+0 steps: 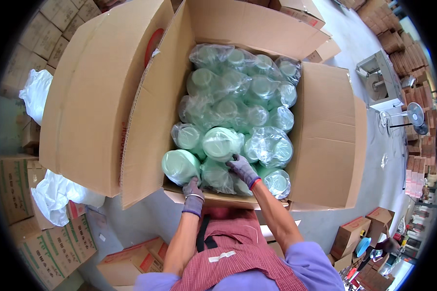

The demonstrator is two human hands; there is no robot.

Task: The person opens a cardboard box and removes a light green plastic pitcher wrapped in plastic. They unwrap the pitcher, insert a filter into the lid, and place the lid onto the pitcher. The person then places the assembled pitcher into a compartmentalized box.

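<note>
Cardboard box (pixel 320 140): pale-green bagged bowls (pixel 222 143)

The scene is viewed from a single head-worn fisheye camera, aimed steeply downward and held close above an open cardboard box (pixel 325 140). The box is centred; forearms enter from six o'clock; warehouse floor (pixel 354 43) is seen toward two o'clock.

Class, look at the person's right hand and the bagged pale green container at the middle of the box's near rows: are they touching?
Touching. The head view shows the gloved right hand with its fingers pressed against the lower edge of the bagged pale green container, no gap visible.
</note>
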